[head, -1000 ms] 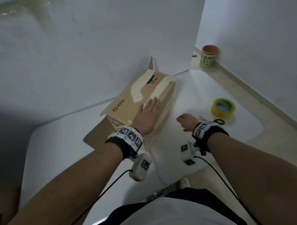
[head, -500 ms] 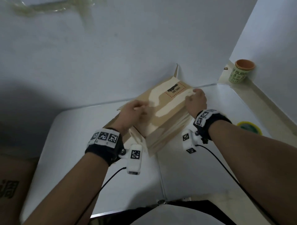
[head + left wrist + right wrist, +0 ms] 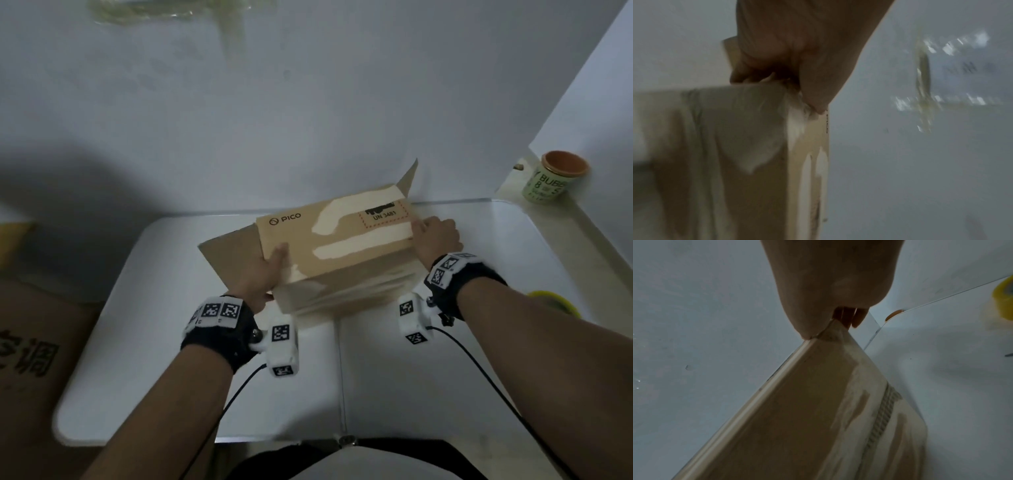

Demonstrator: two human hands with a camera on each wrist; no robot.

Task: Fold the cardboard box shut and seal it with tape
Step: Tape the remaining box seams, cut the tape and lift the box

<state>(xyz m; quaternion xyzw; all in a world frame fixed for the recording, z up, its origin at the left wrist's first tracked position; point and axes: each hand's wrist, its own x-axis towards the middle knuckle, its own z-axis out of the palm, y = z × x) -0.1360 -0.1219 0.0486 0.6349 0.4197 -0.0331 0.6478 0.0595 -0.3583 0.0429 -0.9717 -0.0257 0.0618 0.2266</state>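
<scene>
A brown cardboard box (image 3: 335,240) marked PICO lies on the white table (image 3: 205,377), with torn pale patches on its top face. One flap (image 3: 229,253) sticks out at its left end and another (image 3: 409,178) stands up at the far right. My left hand (image 3: 265,274) grips the box's near left corner (image 3: 793,104), thumb on top. My right hand (image 3: 436,236) grips the right end (image 3: 830,332), thumb on the top edge and fingers behind. A yellow tape roll (image 3: 555,301) lies on the table behind my right forearm, also seen in the right wrist view (image 3: 1003,300).
A green cup with an orange rim (image 3: 555,178) stands on the ledge at the far right. A large brown carton (image 3: 37,342) sits on the floor left of the table. White walls (image 3: 308,102) close in right behind the box.
My right hand left the table and took the box's right end. My left hand went from lying flat on top to gripping the left corner. The box has turned square to me.
</scene>
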